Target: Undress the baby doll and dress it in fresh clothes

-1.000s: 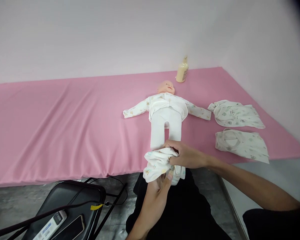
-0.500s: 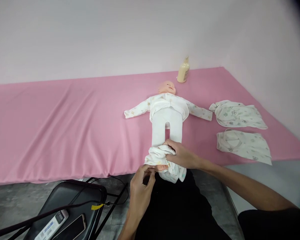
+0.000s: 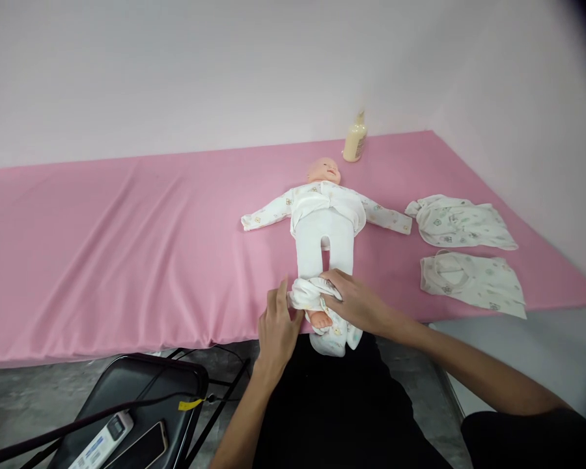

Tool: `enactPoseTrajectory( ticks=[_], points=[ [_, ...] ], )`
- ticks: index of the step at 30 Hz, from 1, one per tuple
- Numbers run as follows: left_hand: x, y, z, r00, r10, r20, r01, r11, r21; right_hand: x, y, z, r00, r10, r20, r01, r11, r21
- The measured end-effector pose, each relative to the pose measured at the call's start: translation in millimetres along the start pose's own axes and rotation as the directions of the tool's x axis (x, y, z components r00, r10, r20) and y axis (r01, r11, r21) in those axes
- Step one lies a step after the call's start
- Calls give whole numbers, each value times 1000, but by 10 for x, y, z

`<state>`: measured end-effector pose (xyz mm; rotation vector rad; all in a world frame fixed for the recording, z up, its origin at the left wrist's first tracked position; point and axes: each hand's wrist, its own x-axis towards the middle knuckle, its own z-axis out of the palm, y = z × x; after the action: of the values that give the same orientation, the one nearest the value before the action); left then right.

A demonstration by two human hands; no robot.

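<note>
A baby doll (image 3: 323,172) lies on its back, head toward the wall, in a printed long-sleeved top (image 3: 312,200) and plain white legwear (image 3: 312,244). White printed baby pants (image 3: 312,293) are bunched round its lower legs, and a bare foot (image 3: 319,319) pokes out below. My right hand (image 3: 354,301) pinches the bunched cloth from the right. At the left side of the bunch, my left hand (image 3: 279,331) has its thumb and fingers on the cloth edge; the fingertips are partly hidden. Part of the pants hangs past the table edge over my lap.
A pink sheet (image 3: 127,247) covers the table. Beyond the doll's head stands a pump bottle (image 3: 355,142). Two printed baby garments (image 3: 463,221) lie at the right. Below left, a black folding chair (image 3: 176,384) holds a phone (image 3: 144,449) and a white device (image 3: 102,443).
My left hand has moved up from the foot to the left side of the bunched pants. More of the foot now shows. My right hand keeps its grip.
</note>
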<state>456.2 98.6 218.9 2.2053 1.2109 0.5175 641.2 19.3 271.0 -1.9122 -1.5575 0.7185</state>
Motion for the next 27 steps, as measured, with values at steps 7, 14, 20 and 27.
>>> enactPoseTrajectory(
  ticks=[7,14,20,27],
  points=[
    [264,-17,14,996,89,1,-89,990,111,6,97,-27,999,-39,-20,40,997,63],
    [112,-2,-322,941,139,309,-97,984,-148,-68,105,-163,998,-36,56,27,987,156],
    [58,390,-566,859,398,322,-408,912,-39,-568,142,-242,1000,16,-21,-12,985,171],
    [583,847,-409,508,608,611,-779,626,24,-701,382,-38,987,160,-2,-153,944,291]
  ],
)
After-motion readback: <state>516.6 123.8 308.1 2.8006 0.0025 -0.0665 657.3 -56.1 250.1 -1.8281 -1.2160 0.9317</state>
